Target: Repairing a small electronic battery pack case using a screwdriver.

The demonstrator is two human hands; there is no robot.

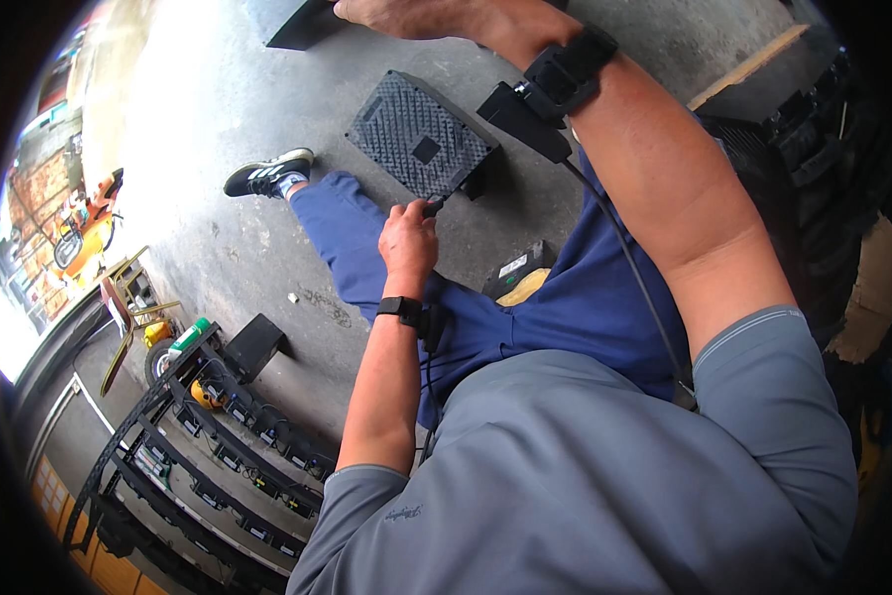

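The left hand (409,238), mid-frame, is curled around a small black piece (433,207) at the lower corner of the black box (401,129), upper middle. The right hand (396,15), cropped at the top edge near another box (295,24), grips what I cannot tell

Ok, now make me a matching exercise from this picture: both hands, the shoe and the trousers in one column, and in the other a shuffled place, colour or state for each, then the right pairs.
Column one
1. left hand
2. right hand
3. shoe
4. trousers

Column two
A. at the top edge of the picture, partly cut off
B. plain blue
C. holding a small dark piece by a corner of the textured box
D. black with white stripes

Right pairs
1-C
2-A
3-D
4-B
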